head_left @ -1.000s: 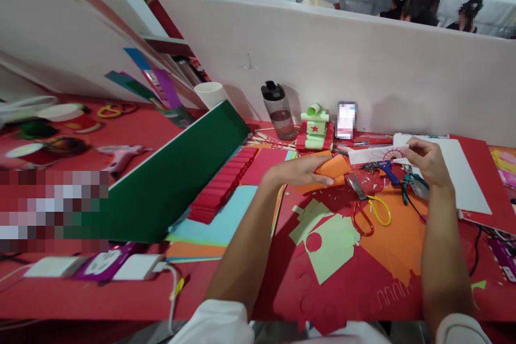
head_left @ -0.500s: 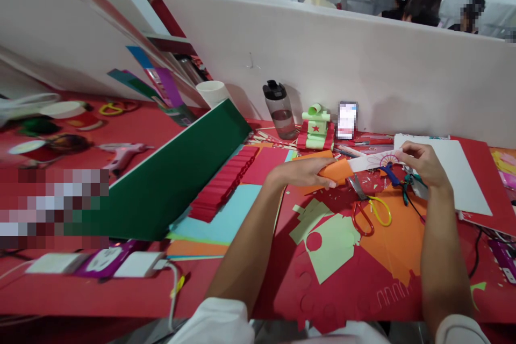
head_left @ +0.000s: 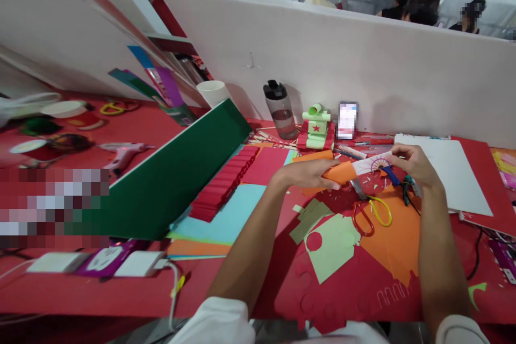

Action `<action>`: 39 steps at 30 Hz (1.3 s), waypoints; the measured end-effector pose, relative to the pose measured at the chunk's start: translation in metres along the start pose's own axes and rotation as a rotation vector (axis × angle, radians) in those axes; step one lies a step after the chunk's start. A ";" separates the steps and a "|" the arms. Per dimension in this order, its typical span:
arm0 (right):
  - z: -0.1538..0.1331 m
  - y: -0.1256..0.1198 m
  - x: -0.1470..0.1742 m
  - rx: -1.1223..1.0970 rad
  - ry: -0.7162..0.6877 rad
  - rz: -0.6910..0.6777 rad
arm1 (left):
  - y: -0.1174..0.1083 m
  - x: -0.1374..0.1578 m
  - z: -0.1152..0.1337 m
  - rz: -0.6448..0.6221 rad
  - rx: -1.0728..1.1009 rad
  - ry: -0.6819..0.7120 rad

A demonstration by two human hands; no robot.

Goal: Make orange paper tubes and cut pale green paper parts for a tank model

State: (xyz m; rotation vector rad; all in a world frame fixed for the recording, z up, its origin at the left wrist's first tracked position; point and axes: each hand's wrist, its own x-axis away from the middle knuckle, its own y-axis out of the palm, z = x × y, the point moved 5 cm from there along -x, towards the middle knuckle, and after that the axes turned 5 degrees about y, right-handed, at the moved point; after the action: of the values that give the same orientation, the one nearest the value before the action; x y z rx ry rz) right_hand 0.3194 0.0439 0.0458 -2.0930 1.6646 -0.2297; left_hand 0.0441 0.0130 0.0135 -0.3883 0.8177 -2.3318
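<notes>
My left hand (head_left: 312, 173) is closed on a folded or rolled piece of orange paper (head_left: 339, 172). In my right hand (head_left: 413, 163), thumb and fingers pinch the right end of a white paper strip (head_left: 365, 165) marked with a purple, wheel-like drawing. The strip's left end meets the orange paper; whether it goes inside or lies against it, I cannot tell. Just below are scissors (head_left: 365, 205) with one red and one yellow handle loop. Blue-handled pliers (head_left: 390, 174) and a dark green-handled tool (head_left: 406, 189) lie under my right hand, partly hidden.
Cut light green paper (head_left: 332, 244) and orange sheets (head_left: 389, 239) cover the red table. To the left stand a green board (head_left: 173, 177) and folded red paper (head_left: 226, 183). A bottle (head_left: 281, 110), a green-and-red paper model (head_left: 316, 129) and a phone (head_left: 347, 120) line the back partition.
My right hand has shifted a little left with the white strip, and less of the strip shows beside the orange paper. My left hand has moved slightly right.
</notes>
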 end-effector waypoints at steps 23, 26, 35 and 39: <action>-0.007 0.060 -0.007 -0.034 0.012 -0.128 | 0.000 -0.003 -0.002 -0.002 -0.037 -0.014; -0.009 0.066 -0.008 -0.024 0.006 -0.156 | 0.001 -0.003 -0.001 -0.010 0.002 -0.016; -0.008 0.080 -0.009 -0.049 0.019 -0.167 | -0.001 -0.003 0.005 0.036 -0.018 0.023; -0.008 0.083 -0.009 -0.072 0.047 -0.183 | -0.002 -0.003 0.003 0.063 -0.038 0.019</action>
State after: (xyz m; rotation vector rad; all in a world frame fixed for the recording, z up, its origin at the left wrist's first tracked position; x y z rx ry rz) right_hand 0.2410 0.0364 0.0171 -2.3126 1.5283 -0.2825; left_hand 0.0469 0.0150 0.0169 -0.3523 0.8715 -2.2680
